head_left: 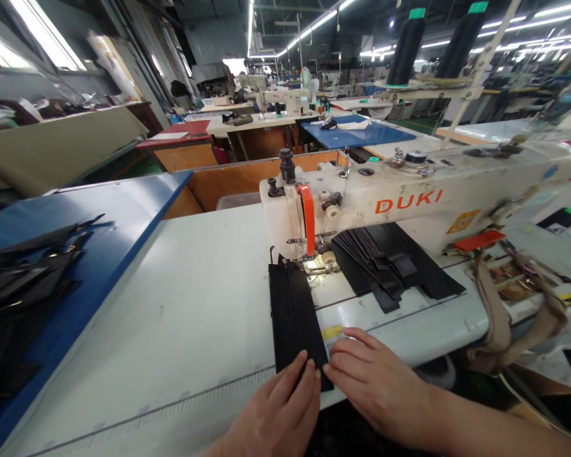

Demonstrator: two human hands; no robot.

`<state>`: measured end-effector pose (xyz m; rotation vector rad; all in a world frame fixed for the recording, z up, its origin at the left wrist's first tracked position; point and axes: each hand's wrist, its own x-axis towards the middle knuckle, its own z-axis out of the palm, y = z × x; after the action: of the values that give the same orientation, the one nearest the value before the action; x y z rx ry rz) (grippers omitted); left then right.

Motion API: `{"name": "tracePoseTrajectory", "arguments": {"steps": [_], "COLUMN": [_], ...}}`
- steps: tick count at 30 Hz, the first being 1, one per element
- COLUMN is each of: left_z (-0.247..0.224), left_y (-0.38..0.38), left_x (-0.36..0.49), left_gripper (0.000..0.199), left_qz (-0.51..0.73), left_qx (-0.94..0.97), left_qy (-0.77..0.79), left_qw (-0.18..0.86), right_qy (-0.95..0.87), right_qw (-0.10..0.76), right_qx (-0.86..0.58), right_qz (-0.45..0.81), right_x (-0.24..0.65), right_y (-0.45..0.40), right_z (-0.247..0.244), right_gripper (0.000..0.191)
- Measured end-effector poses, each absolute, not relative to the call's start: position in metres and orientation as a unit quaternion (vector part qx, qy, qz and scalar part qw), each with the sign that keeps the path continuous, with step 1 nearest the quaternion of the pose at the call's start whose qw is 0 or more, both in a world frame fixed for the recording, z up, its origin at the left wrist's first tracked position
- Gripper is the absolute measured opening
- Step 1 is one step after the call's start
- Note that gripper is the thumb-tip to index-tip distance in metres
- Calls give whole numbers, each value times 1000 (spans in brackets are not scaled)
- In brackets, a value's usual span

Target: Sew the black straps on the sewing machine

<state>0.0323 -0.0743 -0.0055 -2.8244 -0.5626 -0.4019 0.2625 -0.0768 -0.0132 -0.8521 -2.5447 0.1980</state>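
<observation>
One black strip (292, 317) at the sewing machine (409, 197)

Both hands lay open and flat, with no pinch or closed grip. The left hand (276, 416) rested its fingertips on the near end of the strip, and the right hand (375, 381) had its fingers spread against the strip's lower right corner, beside a yellow label (332, 332) on the white table (147, 317). The strip ran lengthwise toward the person, its far end at the machine's presser foot (321, 261). A fanned stack of narrower black strips (385, 266) lay just to its right, partly under the machine's arm (the arm read DUKI in orange). Further left, black pieces with gold-coloured fittings (19, 285) lay on a blue board (99, 222). Two black thread cones (406, 47) stood above the machine, and a tan strap (504, 324) hung at the right edge of the table.
</observation>
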Motion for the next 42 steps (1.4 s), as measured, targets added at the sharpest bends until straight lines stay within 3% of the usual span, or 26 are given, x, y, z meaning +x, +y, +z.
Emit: {"name": "tracePoseTrajectory", "arguments": {"steps": [17, 27, 42], "left_z": [-17, -9, -10], "left_y": [-29, 24, 84], "left_x": [29, 36, 37], "left_gripper": [37, 33, 37], "left_qz": [-174, -193, -217], "left_qx": [-962, -951, -933], "left_qy": [-193, -207, -255], "left_qw": [81, 124, 131], "right_qy": [-928, -922, -877], "right_qw": [178, 156, 225], "right_qx": [-325, -354, -425], "right_qz": [43, 9, -19], "right_x": [259, 253, 243], "right_y": [-31, 12, 26], "right_z": [-10, -4, -7], "right_gripper": [17, 12, 12]}}
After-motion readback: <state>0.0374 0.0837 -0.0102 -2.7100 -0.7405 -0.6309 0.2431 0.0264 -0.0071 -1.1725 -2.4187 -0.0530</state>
